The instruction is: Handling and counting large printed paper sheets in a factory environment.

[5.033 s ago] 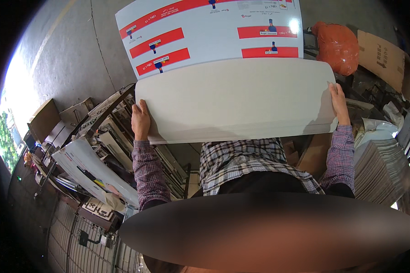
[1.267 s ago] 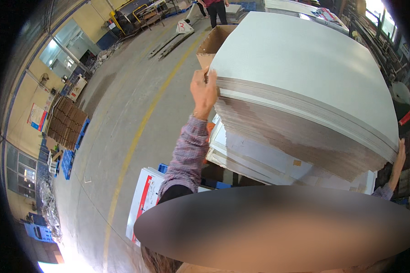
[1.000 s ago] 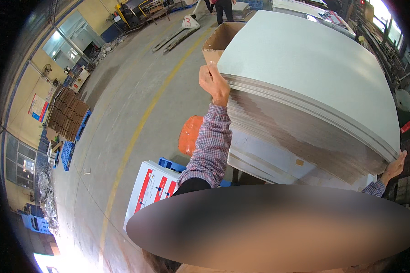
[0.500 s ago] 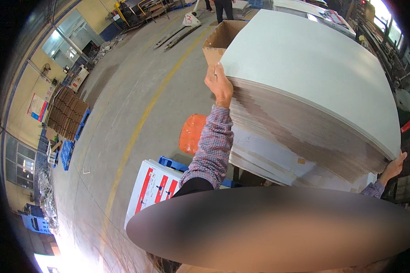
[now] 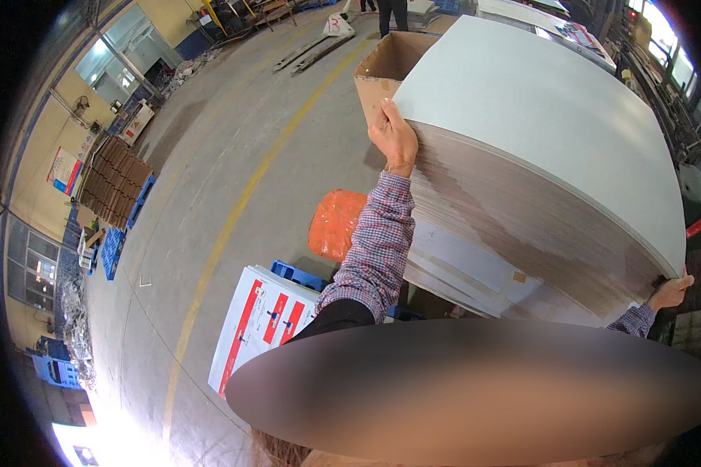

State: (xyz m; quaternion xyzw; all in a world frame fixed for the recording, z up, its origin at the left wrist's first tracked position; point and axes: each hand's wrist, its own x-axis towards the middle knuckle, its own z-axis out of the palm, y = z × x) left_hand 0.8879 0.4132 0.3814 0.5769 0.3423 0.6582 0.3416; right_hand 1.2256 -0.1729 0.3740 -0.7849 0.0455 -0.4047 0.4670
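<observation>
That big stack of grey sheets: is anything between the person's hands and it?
Nothing visible. The left hand lies flat against the stack of grey sheets at its far corner, and the right hand touches its near corner.

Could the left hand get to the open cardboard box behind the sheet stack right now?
Probably yes: the left hand rests on the sheet stack's far corner, right beside the cardboard box, nothing between.
</observation>
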